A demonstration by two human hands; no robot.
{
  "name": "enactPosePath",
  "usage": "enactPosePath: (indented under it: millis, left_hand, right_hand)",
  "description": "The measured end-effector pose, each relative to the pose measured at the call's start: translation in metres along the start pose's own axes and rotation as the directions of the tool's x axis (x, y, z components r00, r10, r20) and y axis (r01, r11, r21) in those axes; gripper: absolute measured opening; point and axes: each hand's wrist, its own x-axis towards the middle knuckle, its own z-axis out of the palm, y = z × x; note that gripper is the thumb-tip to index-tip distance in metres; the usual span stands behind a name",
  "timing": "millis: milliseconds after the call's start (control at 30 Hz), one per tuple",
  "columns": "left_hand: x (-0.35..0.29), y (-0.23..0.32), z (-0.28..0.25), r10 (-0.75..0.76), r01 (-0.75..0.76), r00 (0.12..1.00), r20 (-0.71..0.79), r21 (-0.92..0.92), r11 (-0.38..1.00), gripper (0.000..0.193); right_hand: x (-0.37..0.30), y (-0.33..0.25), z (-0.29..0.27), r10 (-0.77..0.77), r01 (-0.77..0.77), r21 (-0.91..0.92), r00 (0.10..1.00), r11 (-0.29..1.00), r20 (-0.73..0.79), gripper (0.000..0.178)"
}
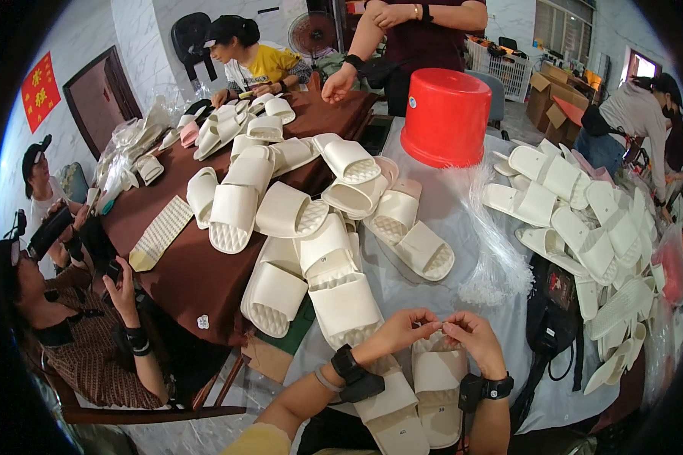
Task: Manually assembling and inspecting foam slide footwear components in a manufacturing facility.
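Observation:
My left hand (402, 334) and my right hand (478, 341) meet fingertip to fingertip near the front of the table. Both are closed in a pinch; whatever is between the fingers is too small to name. Just below them lie a cream slide slipper (439, 377) and, to its left, another cream slipper (391, 409). Part of the right-hand slipper's toe is hidden behind my fingers. Beyond my left hand a stack of cream slippers (330, 250) runs up the table. A bundle of thin clear plastic strands (497, 265) spreads out beyond my right hand.
An upturned red bucket (446, 114) stands at the far side. More cream slippers (599, 220) pile up on the right, beside a black bag (550, 311). A yellowish-white textured strip (162, 231) lies on the brown cloth (197, 288). Other people sit and stand around the table.

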Motion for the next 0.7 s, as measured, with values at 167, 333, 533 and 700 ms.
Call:
enactPosePath:
  millis: [167, 333, 533, 700]
  left_hand:
    - [0.0008, -0.0036, -0.0002, -0.011, 0.012, 0.999, -0.033, 0.034, 0.999, 0.024]
    - [0.0006, -0.0035, 0.0001, -0.035, 0.036, 0.999, -0.034, 0.039, 0.999, 0.024]
    - [0.0017, -0.0076, -0.0002, 0.01, -0.009, 1.0, -0.019, 0.03, 0.999, 0.023]
    - [0.0013, -0.0056, -0.0008, -0.009, 0.01, 1.0, -0.022, 0.049, 0.999, 0.023]
  right_hand:
    - [-0.0005, -0.0009, -0.001, -0.005, 0.005, 0.004, 0.999, 1.0, -0.032, 0.018]
    - [-0.0015, -0.0031, 0.0003, -0.041, 0.042, 0.017, 0.998, 0.999, -0.046, 0.02]
    - [-0.0018, -0.0036, -0.0002, -0.028, 0.027, -0.037, 0.999, 0.999, -0.027, 0.018]
    - [-0.0025, -0.005, 0.002, -0.029, 0.029, -0.012, 0.999, 1.0, -0.031, 0.018]
